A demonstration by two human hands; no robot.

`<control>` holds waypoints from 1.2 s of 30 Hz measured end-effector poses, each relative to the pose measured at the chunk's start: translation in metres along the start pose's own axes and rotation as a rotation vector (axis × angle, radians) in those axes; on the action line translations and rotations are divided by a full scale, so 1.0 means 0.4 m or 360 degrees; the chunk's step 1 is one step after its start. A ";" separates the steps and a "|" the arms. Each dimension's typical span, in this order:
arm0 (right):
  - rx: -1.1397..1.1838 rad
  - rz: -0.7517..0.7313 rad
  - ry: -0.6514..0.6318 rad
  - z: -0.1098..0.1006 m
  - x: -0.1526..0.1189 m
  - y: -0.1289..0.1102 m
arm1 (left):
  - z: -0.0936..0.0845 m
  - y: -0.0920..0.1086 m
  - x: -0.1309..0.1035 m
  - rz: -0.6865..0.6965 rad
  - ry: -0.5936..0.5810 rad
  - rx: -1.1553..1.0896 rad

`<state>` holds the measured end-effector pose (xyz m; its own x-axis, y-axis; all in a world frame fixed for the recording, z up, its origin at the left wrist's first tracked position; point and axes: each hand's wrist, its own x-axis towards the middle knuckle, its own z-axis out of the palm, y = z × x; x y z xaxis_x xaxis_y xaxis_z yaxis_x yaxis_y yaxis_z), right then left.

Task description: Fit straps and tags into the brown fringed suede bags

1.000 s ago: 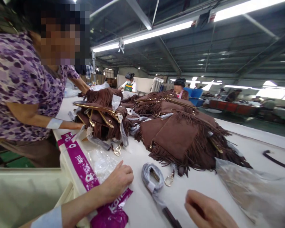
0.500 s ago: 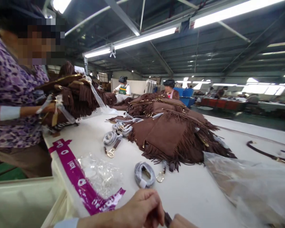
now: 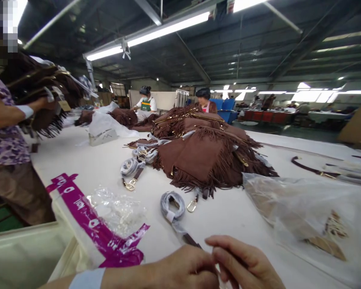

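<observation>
My left hand [image 3: 189,268] is closed at the bottom centre, around the dark brown end of a shoulder strap [image 3: 191,241]. The strap's grey-wrapped coil [image 3: 172,205] lies on the table just beyond. My right hand [image 3: 248,263] meets it from the right, its fingers bent and pressed near the left fingertips; whatever sits between them is hidden. A gold snap hook [image 3: 192,205] rests right of the coil. Past that, a heap of brown fringed bags [image 3: 195,154] with gold zips covers the middle of the table.
More wrapped straps [image 3: 129,166] lie left of the heap. Purple printed tape [image 3: 87,214] and crumpled clear plastic [image 3: 117,208] are at left, a clear bag [image 3: 307,224] at right. A co-worker [image 3: 6,120] at far left holds a stack of brown bags [image 3: 42,88].
The view has swung right and down. My right hand has risen into view beside the left. The co-worker's stack of bags is lifted higher, farther left, uncovering a white plastic-covered box.
</observation>
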<state>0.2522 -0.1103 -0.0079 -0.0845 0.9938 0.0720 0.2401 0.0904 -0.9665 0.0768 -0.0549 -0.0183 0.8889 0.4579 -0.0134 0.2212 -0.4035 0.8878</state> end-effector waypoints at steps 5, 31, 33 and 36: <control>0.0025 0.0046 0.0162 -0.107 -0.004 -0.029 | -0.068 -0.013 0.013 0.0265 0.0037 0.1227; 0.0181 0.0469 0.0160 -0.042 0.048 0.034 | -0.046 -0.036 0.163 0.0006 0.0752 -0.0358; 0.0174 0.0447 0.0182 -0.041 0.053 0.035 | -0.037 -0.040 0.162 0.0026 0.0739 -0.0387; 0.0109 0.0413 0.0198 -0.040 0.058 0.034 | -0.025 -0.039 0.161 0.0038 0.0690 -0.0472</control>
<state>0.2688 -0.0849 -0.0155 0.0915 0.9838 -0.1543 0.1717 -0.1682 -0.9707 0.1266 -0.0112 -0.0282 0.6309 0.7623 0.1442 0.0240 -0.2049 0.9785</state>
